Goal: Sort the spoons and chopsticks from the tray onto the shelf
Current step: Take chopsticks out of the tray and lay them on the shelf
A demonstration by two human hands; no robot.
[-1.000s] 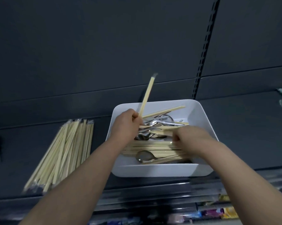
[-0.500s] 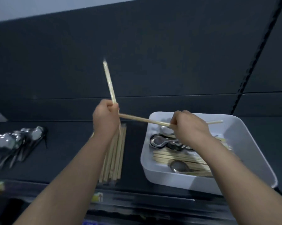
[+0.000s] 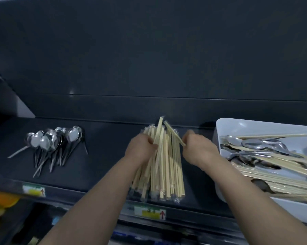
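The left hand (image 3: pixel 140 152) and right hand (image 3: pixel 198 152) are each pinching a chopstick (image 3: pixel 158 131) in curled fingers (image 3: pixel 150 142) over the pile (image 3: pixel 163 174) on the shelf (image 3: pixel 105 161) beside the tray (image 3: pixel 218 138), and should, I judge, be laying them down parallel, ends flush.

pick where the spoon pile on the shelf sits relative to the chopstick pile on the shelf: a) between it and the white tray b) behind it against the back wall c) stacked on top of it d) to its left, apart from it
d: the spoon pile lies on the shelf well to the left of the chopstick pile, with bare shelf between them, while the white tray stands on the chopstick pile's right.
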